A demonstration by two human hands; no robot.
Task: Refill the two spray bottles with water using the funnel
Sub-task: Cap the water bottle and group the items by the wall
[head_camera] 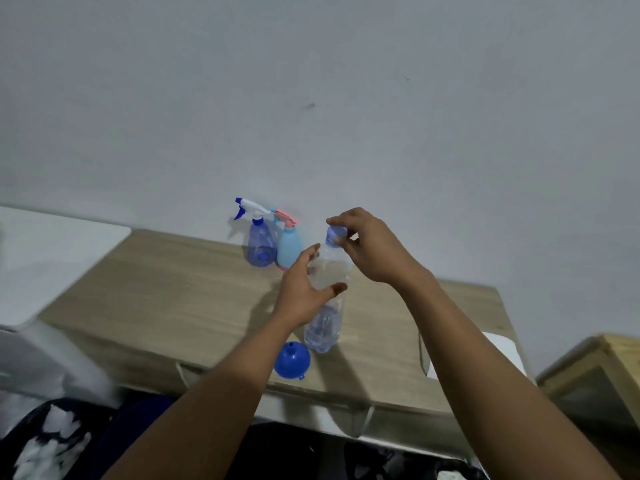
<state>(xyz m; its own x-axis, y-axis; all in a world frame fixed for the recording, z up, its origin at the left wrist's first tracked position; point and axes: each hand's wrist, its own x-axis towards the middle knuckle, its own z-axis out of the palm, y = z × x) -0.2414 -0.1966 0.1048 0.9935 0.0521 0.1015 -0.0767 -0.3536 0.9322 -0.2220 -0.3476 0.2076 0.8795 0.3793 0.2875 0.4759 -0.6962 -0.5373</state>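
A clear plastic water bottle (325, 327) stands upright on the wooden table (166, 292). My left hand (304, 289) wraps its thumb and fingers around the bottle's upper body. My right hand (367, 244) pinches the bottle's blue cap (335, 234) from above. A blue funnel (292, 360) lies wide end down on the table, just left of the bottle's base. Two spray bottles stand at the back by the wall: a clear blue one (259, 245) with a white and blue trigger head, and a light blue one (289, 249) with a pink trigger head.
A white wall rises right behind the table. A white surface (52, 251) adjoins the table on the left. A white object (502, 348) and a cable lie near the table's right edge. A wooden cabinet (595, 375) stands at the far right. Dark items sit below the front edge.
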